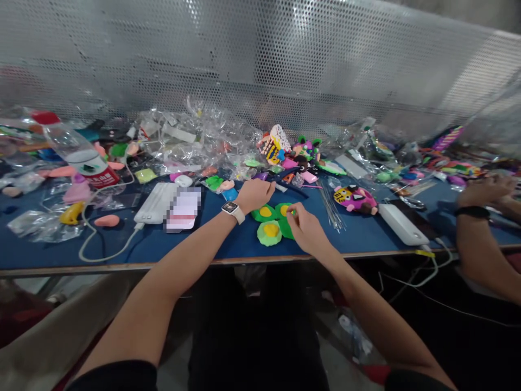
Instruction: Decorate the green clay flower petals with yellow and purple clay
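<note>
Four-lobed modelling clay lies flat at the table's front edge: green pieces with yellow centres, one a paler green piece (pixel 269 233) nearest me. My right hand (pixel 308 228) is over the right side of this clay, thumb and index finger pinched at a dark green piece (pixel 286 228). Whatever is between those fingertips is too small to name. My left hand (pixel 255 195), with a watch (pixel 230 207) on its wrist, is just behind the clay's left side. Its fingers are curled together, and their tips and anything in them are hidden.
A phone (pixel 183 209) and a white power bank (pixel 157 203) lie left. Right are a pink clay figure (pixel 355 200), thin wires (pixel 331 209) and another power bank (pixel 402 224). Plastic bags (pixel 203 136) pile behind. A bottle (pixel 83 152) leans left; another person's arm (pixel 474 222) rests right.
</note>
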A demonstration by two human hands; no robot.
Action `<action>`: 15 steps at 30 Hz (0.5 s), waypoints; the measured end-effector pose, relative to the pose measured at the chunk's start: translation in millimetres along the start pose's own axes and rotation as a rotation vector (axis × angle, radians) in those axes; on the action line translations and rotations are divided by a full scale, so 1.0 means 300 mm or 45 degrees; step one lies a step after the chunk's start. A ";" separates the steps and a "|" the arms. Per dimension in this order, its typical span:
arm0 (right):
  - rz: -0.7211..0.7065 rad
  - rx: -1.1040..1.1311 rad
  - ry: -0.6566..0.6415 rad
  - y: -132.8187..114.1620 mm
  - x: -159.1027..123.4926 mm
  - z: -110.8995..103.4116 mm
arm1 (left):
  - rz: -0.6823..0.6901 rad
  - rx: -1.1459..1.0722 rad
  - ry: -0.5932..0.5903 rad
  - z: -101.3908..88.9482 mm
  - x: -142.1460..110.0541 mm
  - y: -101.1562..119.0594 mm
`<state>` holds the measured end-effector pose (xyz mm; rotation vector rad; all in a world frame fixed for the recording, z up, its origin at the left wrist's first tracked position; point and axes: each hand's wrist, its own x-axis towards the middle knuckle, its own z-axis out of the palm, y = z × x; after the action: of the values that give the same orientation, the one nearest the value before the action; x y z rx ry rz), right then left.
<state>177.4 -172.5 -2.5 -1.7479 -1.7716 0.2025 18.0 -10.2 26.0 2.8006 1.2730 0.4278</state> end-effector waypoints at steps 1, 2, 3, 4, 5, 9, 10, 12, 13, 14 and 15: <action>0.030 -0.039 0.007 0.001 0.001 0.007 | 0.002 -0.006 -0.008 0.000 -0.001 0.004; 0.053 -0.085 0.023 0.002 0.004 0.012 | 0.003 -0.010 -0.012 0.000 -0.001 0.006; 0.065 -0.131 0.041 0.003 0.009 0.017 | 0.001 -0.011 -0.011 0.000 -0.002 0.006; 0.068 -0.170 0.052 0.002 0.014 0.021 | -0.004 -0.011 -0.006 0.000 -0.002 0.006; 0.068 -0.198 0.050 -0.001 0.020 0.025 | -0.009 -0.010 0.000 0.001 -0.002 0.004; 0.060 -0.249 -0.024 -0.034 0.040 0.045 | -0.021 -0.009 0.012 0.008 0.003 -0.006; 0.058 -0.275 -0.031 -0.045 0.043 0.053 | -0.025 -0.009 0.019 0.009 0.005 -0.009; 0.057 -0.372 -0.008 -0.065 0.045 0.070 | -0.033 -0.006 0.032 0.008 0.008 -0.016; 0.054 -0.438 0.017 -0.073 0.046 0.079 | -0.036 -0.005 0.036 0.007 0.009 -0.018; 0.048 -0.500 0.044 -0.078 0.048 0.089 | -0.036 -0.004 0.038 0.004 0.009 -0.021; 0.035 -0.546 0.067 -0.081 0.050 0.097 | -0.034 -0.002 0.038 0.001 0.009 -0.022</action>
<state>142.9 -151.8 -7.8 -2.0497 -1.8495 -0.2288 14.9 -3.6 25.4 2.7825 1.3140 0.4712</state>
